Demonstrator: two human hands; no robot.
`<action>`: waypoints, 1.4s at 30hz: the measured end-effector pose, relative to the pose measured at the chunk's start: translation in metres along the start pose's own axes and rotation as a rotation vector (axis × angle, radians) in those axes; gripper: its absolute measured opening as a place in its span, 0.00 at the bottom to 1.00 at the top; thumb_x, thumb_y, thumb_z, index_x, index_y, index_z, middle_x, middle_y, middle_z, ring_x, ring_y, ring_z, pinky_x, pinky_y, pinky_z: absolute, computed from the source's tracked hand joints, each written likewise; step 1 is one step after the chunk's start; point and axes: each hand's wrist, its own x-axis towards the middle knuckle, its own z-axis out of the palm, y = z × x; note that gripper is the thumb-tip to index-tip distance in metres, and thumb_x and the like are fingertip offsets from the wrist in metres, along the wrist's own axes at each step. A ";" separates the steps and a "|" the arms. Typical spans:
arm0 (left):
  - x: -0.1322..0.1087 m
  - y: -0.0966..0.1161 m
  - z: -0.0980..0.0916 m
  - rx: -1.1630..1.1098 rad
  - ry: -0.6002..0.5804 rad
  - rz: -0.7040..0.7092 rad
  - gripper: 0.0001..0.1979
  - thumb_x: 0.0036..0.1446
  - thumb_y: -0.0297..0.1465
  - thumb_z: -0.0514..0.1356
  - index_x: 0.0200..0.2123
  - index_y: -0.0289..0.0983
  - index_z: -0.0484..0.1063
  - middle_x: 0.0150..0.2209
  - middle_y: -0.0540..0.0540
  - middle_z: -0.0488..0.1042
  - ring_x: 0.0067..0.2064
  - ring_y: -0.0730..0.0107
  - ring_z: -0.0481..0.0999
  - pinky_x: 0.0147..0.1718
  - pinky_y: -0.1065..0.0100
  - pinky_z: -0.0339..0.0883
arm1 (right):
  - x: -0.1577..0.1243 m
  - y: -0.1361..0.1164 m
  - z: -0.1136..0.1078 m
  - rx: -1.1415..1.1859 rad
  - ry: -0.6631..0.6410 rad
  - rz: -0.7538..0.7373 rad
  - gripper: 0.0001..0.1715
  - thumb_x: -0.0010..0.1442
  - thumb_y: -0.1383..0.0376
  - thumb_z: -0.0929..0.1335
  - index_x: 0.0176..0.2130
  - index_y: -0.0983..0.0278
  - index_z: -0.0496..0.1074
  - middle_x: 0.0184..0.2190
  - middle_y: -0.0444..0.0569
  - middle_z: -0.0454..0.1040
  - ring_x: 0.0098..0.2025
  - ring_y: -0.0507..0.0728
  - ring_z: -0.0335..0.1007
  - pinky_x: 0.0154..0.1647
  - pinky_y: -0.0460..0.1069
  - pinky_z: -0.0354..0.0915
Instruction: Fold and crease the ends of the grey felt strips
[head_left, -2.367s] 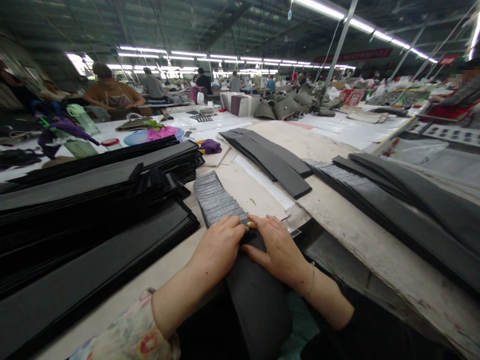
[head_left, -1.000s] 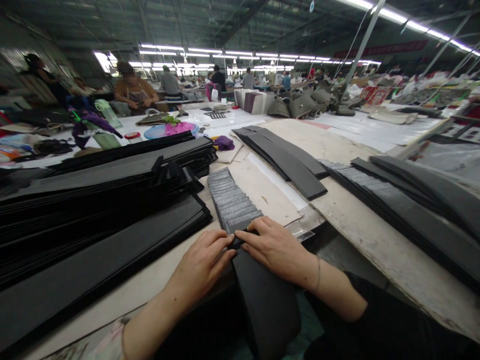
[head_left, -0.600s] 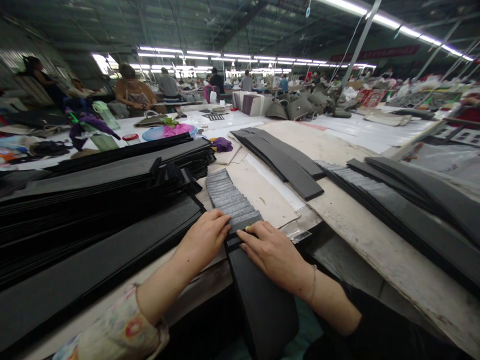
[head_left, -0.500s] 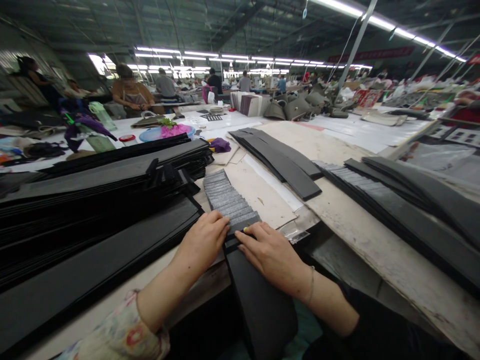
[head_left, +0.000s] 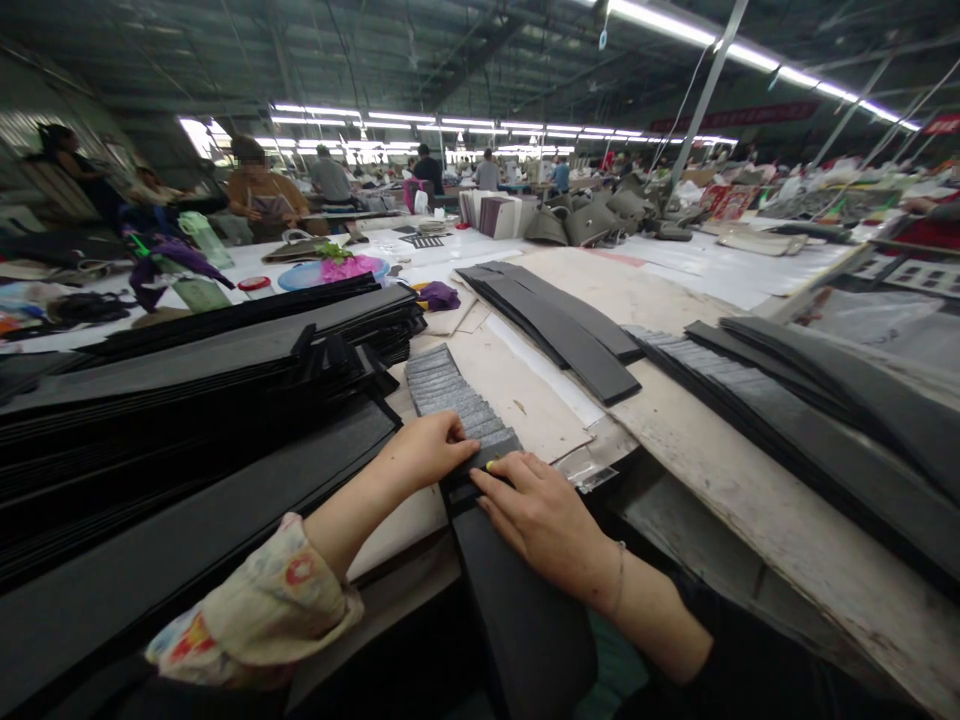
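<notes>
A long dark grey strip (head_left: 517,600) of sheet material runs over the table's near edge toward my lap. Beyond its far end lies a row of overlapping strip ends (head_left: 457,400) with a rough, silvery grey surface. My left hand (head_left: 420,450) is closed at the meeting point of the two, fingers curled in and thumb tip down on the material. Whatever it may pinch is hidden. Flat across the strip lies my right hand (head_left: 551,525), its fingers stretched out to the left. A small yellow spot shows by its fingertips, too small to name.
Tall stacks of black strips (head_left: 187,430) fill the left side. More dark strips (head_left: 555,320) lie ahead, and another fanned pile (head_left: 787,420) is on the right. Farther back are a blue tray (head_left: 300,275), grey bags (head_left: 592,215) and people at other tables.
My left hand has shifted slightly right and its fingers have curled in, where they lay flatter before. The left forearm has swung up. My right hand stays nearly in place on the strip.
</notes>
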 end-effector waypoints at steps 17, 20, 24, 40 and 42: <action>-0.005 0.022 -0.003 0.051 -0.036 0.090 0.12 0.50 0.40 0.53 0.27 0.37 0.67 0.25 0.49 0.71 0.28 0.68 0.69 0.24 0.71 0.53 | -0.003 0.001 0.001 0.025 -0.004 0.019 0.16 0.61 0.66 0.58 0.46 0.65 0.66 0.39 0.51 0.67 0.44 0.58 0.61 0.48 0.54 0.61; -0.007 0.021 0.002 0.032 0.013 0.091 0.10 0.49 0.39 0.54 0.26 0.37 0.66 0.24 0.51 0.68 0.28 0.70 0.67 0.24 0.71 0.52 | -0.004 0.000 0.001 0.034 -0.001 0.020 0.15 0.61 0.66 0.58 0.45 0.66 0.67 0.40 0.51 0.67 0.45 0.58 0.60 0.49 0.55 0.60; -0.007 0.016 0.003 0.026 -0.031 0.122 0.11 0.48 0.39 0.54 0.22 0.37 0.62 0.20 0.53 0.62 0.25 0.72 0.63 0.22 0.71 0.49 | -0.005 -0.001 -0.001 0.053 0.006 0.006 0.14 0.61 0.66 0.58 0.44 0.66 0.67 0.41 0.51 0.68 0.45 0.57 0.60 0.49 0.54 0.60; -0.011 0.026 0.010 0.025 0.005 0.189 0.13 0.49 0.27 0.54 0.40 0.34 0.69 0.39 0.43 0.70 0.42 0.63 0.70 0.42 0.65 0.62 | -0.011 -0.004 0.003 0.067 0.077 0.060 0.15 0.59 0.65 0.60 0.45 0.66 0.67 0.41 0.51 0.69 0.45 0.57 0.62 0.48 0.53 0.59; -0.008 0.026 0.013 0.002 0.023 0.205 0.13 0.48 0.26 0.54 0.40 0.35 0.70 0.39 0.44 0.71 0.42 0.64 0.70 0.42 0.65 0.63 | -0.011 -0.004 0.003 0.067 0.073 0.067 0.14 0.59 0.65 0.60 0.44 0.66 0.67 0.40 0.50 0.69 0.43 0.57 0.62 0.47 0.54 0.59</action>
